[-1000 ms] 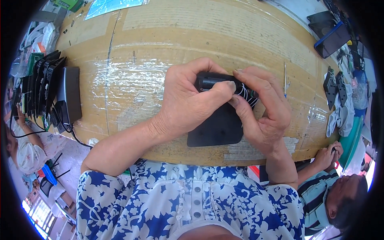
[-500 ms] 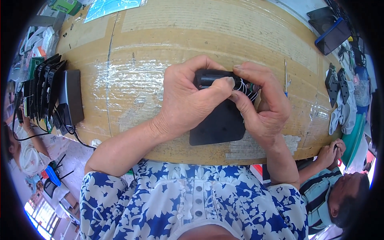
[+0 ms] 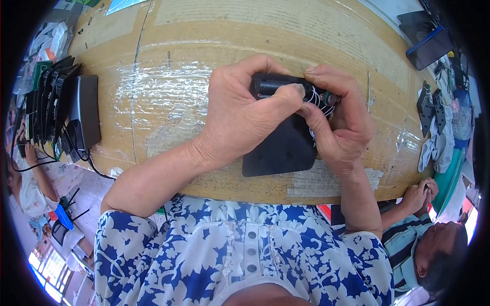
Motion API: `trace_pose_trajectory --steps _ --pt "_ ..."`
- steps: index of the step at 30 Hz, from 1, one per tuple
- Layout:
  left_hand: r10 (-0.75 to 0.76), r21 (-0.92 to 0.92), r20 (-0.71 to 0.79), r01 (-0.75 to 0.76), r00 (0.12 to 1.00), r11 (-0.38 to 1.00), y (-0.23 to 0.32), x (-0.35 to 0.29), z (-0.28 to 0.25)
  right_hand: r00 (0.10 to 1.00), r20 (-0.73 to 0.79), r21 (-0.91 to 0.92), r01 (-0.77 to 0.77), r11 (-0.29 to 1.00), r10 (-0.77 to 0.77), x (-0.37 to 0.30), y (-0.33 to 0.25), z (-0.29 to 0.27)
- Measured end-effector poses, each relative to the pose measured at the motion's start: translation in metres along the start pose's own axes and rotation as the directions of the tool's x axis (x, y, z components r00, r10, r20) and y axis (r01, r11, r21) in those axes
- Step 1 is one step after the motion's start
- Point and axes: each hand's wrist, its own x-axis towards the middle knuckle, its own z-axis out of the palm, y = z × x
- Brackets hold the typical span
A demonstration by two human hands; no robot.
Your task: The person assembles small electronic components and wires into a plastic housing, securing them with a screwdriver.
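A black plastic housing [image 3: 273, 86] is between my two hands over the table, its inside partly exposed. My left hand [image 3: 240, 109] is closed round its left end, thumb laid across the middle. My right hand [image 3: 343, 115] grips the right end, with the fingers over the far edge and the thumb at the near side. White wires [image 3: 317, 99] loop out by the right fingers, beside a small round part with green on it. Below the housing lies a flat black panel [image 3: 280, 148]; my hands hide whether the two are joined. Both thumb tips nearly meet and cover what they press.
Several black panels [image 3: 53, 102] stand in a row at the left beside a dark box [image 3: 89, 109] with cables. A thin metal rod [image 3: 368, 89] lies right of my hand. Farther right are a blue-edged phone [image 3: 429, 47] and black parts [image 3: 424, 107]. A co-worker's hands [image 3: 422, 194] are at the right edge.
My hands and the housing appear slightly higher and farther right in the picture, as the whole view has shifted a little. The grip and thumb positions look nearly the same.
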Motion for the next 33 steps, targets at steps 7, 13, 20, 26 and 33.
trace_pose_trajectory --steps 7,13,20,26,33 --pt "-0.020 -0.029 -0.004 0.020 1.000 0.999 0.0003 -0.0008 0.0016 1.000 -0.005 0.002 0.007 1.000 -0.007 -0.0005 0.0013 0.0019" --pt "0.010 0.008 0.028 -0.011 1.000 1.000 -0.0034 -0.0022 -0.0006 0.999 0.020 -0.039 0.029 0.999 -0.028 0.0001 0.0001 -0.0001" --pt "-0.009 -0.004 0.038 0.009 0.999 1.000 -0.0019 -0.0032 0.0001 0.999 0.021 -0.037 0.027 0.999 -0.026 -0.0016 0.0017 -0.0004" --pt "0.011 -0.030 0.010 -0.011 1.000 1.000 -0.0025 -0.0016 0.0025 0.999 0.019 -0.023 0.042 0.999 -0.042 -0.0024 0.0046 -0.0002" --pt "0.006 -0.009 -0.007 -0.006 1.000 1.000 -0.0040 -0.0017 0.0028 0.997 0.002 -0.094 0.075 0.993 -0.075 -0.0018 0.0024 0.0011"
